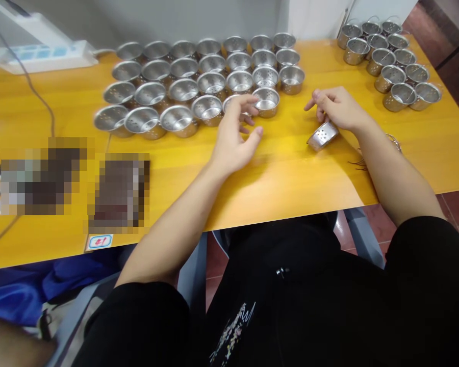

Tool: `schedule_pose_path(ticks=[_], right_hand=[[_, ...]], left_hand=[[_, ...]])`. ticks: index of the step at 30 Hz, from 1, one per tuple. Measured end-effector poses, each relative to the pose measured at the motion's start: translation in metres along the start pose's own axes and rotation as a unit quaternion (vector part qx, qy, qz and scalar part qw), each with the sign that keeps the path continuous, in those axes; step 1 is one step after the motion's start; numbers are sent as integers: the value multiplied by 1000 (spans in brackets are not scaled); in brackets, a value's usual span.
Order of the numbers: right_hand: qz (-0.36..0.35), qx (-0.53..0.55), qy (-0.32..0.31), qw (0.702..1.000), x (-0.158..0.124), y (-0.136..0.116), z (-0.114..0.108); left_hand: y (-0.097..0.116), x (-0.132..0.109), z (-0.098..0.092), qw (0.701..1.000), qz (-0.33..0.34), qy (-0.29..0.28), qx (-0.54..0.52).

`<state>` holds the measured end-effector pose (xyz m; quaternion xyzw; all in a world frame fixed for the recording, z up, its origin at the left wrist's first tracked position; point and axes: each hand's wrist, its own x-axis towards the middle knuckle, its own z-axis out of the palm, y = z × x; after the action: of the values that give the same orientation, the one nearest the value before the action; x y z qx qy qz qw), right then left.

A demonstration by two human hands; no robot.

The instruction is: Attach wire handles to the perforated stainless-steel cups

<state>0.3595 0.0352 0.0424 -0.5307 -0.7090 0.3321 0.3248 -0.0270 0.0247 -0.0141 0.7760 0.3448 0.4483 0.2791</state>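
My left hand (239, 135) hovers by the front row of perforated metal cups (178, 121), its fingers spread and holding nothing. It partly hides one cup, and its fingertips overlap the end cup (266, 103); whether they touch it I cannot tell. My right hand (336, 108) is curled over a small tilted perforated metal cup (323, 136), gripped by its lower fingers while the index finger points left. Thin wire handles (393, 142) lie on the table beside and partly beneath my right forearm.
Handled cups (400, 97) stand grouped at the back right of the yellow table (286, 199). A power strip (49, 56) with cables is at the back left. Two blurred dark objects, one a flat rectangle (118, 193), lie at left. Another person's arm (15, 341) shows bottom left.
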Motion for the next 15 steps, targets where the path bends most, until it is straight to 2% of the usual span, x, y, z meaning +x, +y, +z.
schedule_pose_path(ticks=[4, 7, 12, 15], right_hand=[[12, 38, -9, 999, 2, 4, 6], [4, 54, -29, 998, 2, 3, 1], [-13, 1, -195, 981, -8, -6, -32], [-26, 41, -202, 978, -14, -15, -37]], left_hand=[[6, -3, 4, 999, -14, -31, -2], [6, -4, 5, 999, -16, -36, -13], [19, -7, 13, 998, -14, -60, -14], [30, -10, 20, 997, -17, -79, -11]])
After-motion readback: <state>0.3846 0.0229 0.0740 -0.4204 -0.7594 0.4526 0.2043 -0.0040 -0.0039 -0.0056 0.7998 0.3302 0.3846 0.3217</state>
